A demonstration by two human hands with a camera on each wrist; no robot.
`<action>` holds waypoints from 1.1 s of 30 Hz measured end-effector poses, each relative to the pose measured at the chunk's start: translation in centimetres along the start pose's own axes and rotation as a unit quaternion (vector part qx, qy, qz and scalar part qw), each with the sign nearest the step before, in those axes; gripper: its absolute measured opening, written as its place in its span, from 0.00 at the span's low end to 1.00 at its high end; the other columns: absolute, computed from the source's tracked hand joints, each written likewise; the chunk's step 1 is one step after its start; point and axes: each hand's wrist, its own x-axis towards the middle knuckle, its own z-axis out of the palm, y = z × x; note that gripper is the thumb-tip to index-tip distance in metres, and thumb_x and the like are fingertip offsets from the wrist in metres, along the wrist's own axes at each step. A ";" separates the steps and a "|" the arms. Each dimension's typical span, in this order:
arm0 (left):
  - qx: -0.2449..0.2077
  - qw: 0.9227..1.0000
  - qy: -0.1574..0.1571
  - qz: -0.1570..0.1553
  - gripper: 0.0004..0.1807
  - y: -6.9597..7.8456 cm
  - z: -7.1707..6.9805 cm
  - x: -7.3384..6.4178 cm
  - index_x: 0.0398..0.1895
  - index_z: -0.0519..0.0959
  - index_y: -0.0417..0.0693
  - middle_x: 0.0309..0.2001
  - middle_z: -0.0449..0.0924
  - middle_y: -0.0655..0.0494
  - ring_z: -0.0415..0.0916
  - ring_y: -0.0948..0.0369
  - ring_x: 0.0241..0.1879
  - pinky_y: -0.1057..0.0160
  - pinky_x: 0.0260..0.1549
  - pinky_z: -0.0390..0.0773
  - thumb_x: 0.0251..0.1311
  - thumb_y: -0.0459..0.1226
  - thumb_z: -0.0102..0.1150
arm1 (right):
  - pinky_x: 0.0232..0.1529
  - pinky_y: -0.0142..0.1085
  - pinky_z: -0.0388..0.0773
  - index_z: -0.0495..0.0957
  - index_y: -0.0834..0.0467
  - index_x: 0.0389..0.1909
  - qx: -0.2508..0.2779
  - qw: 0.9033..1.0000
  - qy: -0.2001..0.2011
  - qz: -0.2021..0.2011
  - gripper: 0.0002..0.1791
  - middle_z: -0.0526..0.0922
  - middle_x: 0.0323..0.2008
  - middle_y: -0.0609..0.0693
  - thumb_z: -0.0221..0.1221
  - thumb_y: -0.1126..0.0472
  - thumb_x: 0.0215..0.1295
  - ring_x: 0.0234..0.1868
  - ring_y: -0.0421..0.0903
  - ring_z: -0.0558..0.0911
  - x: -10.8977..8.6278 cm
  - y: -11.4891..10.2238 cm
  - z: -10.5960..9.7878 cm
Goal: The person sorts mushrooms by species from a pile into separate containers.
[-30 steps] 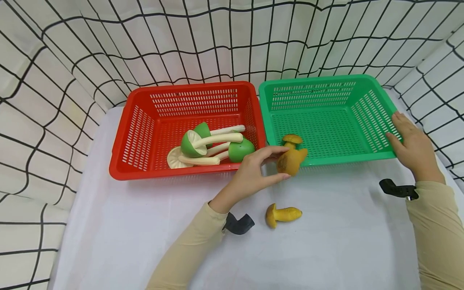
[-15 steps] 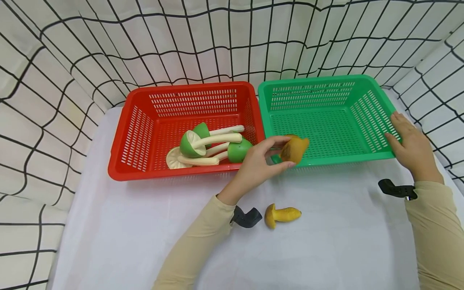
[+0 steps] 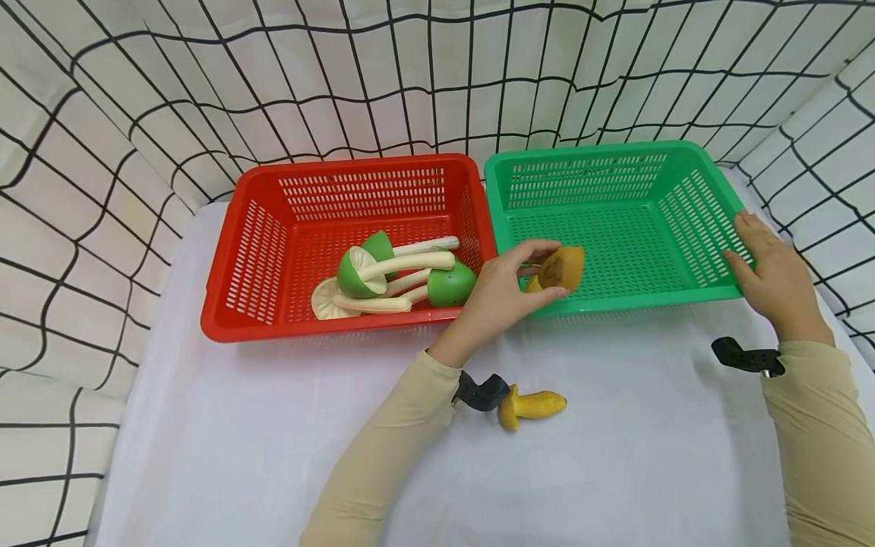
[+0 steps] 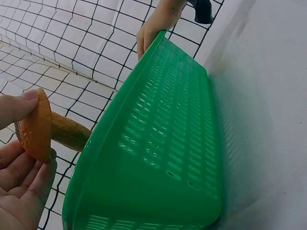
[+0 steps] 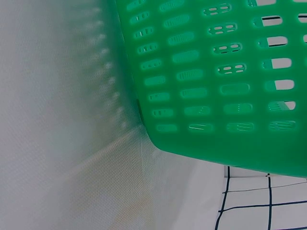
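Note:
My left hand [image 3: 502, 290] pinches a yellow-brown toy mushroom [image 3: 566, 267] by its cap, above the near left corner of the green basket [image 3: 615, 305]. In the left wrist view, thumb and fingertips meet the cap of this mushroom [image 4: 37, 127], and its stem points over the basket rim. A bit of yellow [image 3: 532, 284] shows below the held cap; what it belongs to is mostly hidden. My right hand [image 3: 779, 277] rests on the right rim of the green basket, fingers laid over the edge. Another yellow mushroom [image 3: 540, 405] lies on the white cloth.
Left of the green basket stands a red basket [image 3: 263, 328] holding several green-capped toy mushrooms [image 3: 369, 271] with pale stems. Black netting [image 3: 437, 91] over white cloth rises behind and at both sides. A black wrist mount [image 3: 481, 391] sits close to the loose yellow mushroom.
The left hand has moved up and to the right, carrying the mushroom from the near rim to over the green basket's corner and tilting it. The right hand keeps its place on the rim.

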 end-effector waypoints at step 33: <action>0.236 0.963 -0.124 -0.030 0.28 -0.3 1.2 3.0 0.62 0.69 0.39 0.57 0.73 0.50 0.68 0.58 0.54 0.71 0.50 0.69 0.57 0.33 0.62 | 0.71 0.47 0.40 0.46 0.63 0.72 0.004 1.000 0.002 -0.004 0.32 0.48 0.72 0.60 0.38 0.55 0.72 0.73 0.54 0.45 0.0 -0.2 -0.1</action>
